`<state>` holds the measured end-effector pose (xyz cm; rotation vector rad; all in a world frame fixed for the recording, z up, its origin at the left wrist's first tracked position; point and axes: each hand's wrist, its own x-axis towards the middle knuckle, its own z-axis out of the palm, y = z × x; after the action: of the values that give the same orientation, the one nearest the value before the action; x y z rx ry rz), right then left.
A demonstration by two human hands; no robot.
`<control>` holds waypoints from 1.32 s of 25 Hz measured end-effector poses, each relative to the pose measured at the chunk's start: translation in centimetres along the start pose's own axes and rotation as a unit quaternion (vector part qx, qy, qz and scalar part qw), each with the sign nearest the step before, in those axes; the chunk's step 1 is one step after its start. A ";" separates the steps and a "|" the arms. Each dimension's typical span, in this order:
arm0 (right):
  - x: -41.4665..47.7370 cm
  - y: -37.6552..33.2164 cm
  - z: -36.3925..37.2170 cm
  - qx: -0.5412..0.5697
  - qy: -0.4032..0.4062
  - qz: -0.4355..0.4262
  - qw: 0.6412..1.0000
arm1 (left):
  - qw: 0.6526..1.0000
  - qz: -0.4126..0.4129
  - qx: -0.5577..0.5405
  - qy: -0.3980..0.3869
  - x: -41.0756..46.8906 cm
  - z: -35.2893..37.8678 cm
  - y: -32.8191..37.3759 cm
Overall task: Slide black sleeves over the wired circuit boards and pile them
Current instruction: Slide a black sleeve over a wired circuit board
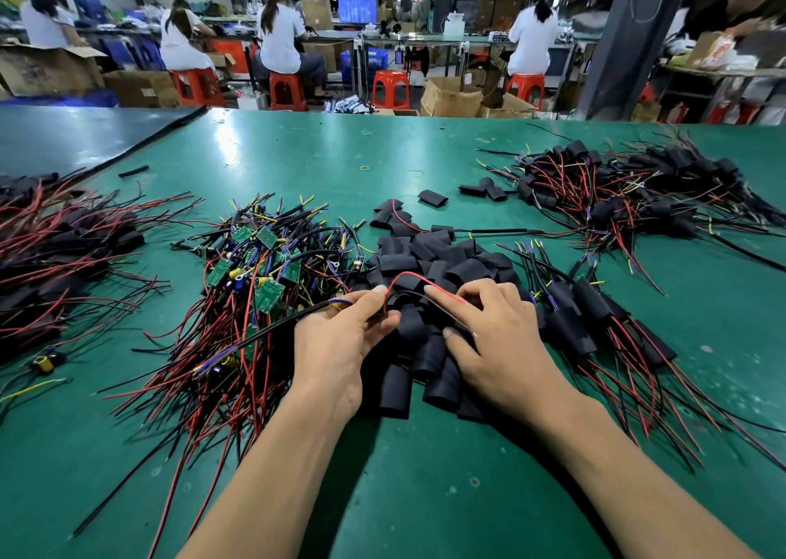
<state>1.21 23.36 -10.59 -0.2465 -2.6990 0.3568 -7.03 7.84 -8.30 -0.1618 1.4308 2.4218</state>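
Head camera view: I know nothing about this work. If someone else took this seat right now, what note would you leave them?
Left hand: pinches the wires of one board; the board itself is hidden.
Right hand: rests on the loose sleeves, with the forefinger along the red wire; I cannot tell whether it grips.
Bare boards: a heap just left of the hands.
Done: sleeved boards are piled to the right, with another pile further back.
Left: sleeve the board in hand, then probably the whole bare heap.
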 end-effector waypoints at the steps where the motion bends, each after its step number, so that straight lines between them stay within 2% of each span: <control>1: 0.1 -0.1 0.1 -0.008 -0.011 0.010 1.000 | 1.000 0.001 0.004 0.002 -0.1 0.0 0.0; 3: 0.2 -0.3 0.2 -0.018 -0.020 0.018 0.999 | 1.000 0.004 0.011 0.005 -0.2 0.0 0.1; 8: 0.0 -0.5 0.1 -0.016 0.017 0.005 1.000 | 1.000 0.004 0.023 0.006 -0.2 0.0 0.1; 12: 0.0 -0.5 -0.3 0.015 0.094 -0.003 0.995 | 1.000 0.010 0.017 0.012 -0.2 -0.1 0.0; 14: 0.1 -0.4 -0.7 0.088 0.164 0.012 0.982 | 1.000 0.011 0.003 0.016 -0.2 -0.1 0.0; 16: 0.1 -0.2 -1.2 0.205 0.225 0.063 0.950 | 1.000 0.012 -0.014 0.016 -0.2 0.0 0.0; 18: 0.3 0.1 -1.6 0.307 0.246 0.150 0.907 | 0.999 0.016 -0.028 0.014 -0.3 0.0 0.1; 21: 0.5 0.5 -1.9 0.487 0.202 0.258 0.809 | 0.999 0.009 -0.045 0.016 -0.5 0.2 0.2; 24: 0.6 0.5 -2.3 0.606 0.180 0.282 0.722 | 0.998 0.010 -0.062 0.028 -0.4 0.3 0.2; 30: 0.3 0.0 -2.7 0.672 0.163 0.320 0.647 | 0.996 0.023 -0.081 0.041 -0.1 0.3 0.0; 33: 0.2 -0.2 -2.7 0.680 0.149 0.338 0.633 | 0.995 0.032 -0.082 0.037 -0.1 0.4 0.0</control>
<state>2.10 23.79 -8.07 -0.7035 -1.2428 2.1192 -6.94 8.12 -8.06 -0.2497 1.2839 2.6120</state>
